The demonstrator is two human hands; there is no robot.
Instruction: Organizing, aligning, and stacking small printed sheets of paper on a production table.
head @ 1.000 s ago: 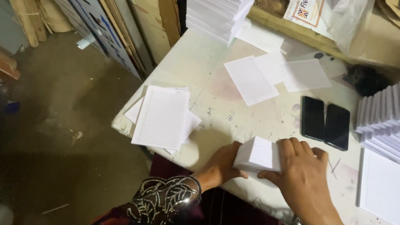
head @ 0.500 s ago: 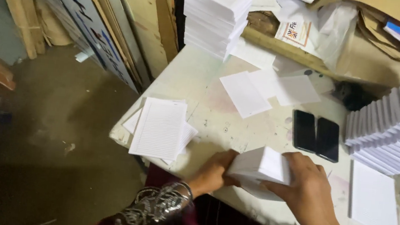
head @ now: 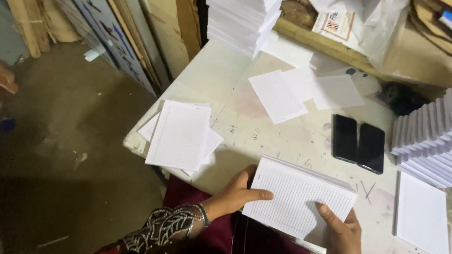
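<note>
Both hands close on one pad [head: 299,203] of ruled sheets, held tilted above the near edge of the tabletop [head: 270,131]. The left hand [head: 239,194] pinches the pad's left edge, thumb laid across the top sheet and fingers beneath; the right hand [head: 339,237] takes the lower right corner the same way, so the loose sheets stay squared between two opposed grips. To the left, at the tabletop's corner, a small pile [head: 181,136] of like sheets lies fanned and slightly overhanging. Beyond the pad, two dark phones [head: 358,144] lie side by side, flat and apart from the paper. Further back, three single sheets [head: 295,92] overlap loosely, and a tall stack [head: 243,10] stands at the far edge. On the right, a leaning row of pads [head: 446,137] rises in steps, with one thin pad [head: 422,215] lying flat just before it, near the right hand.
</note>
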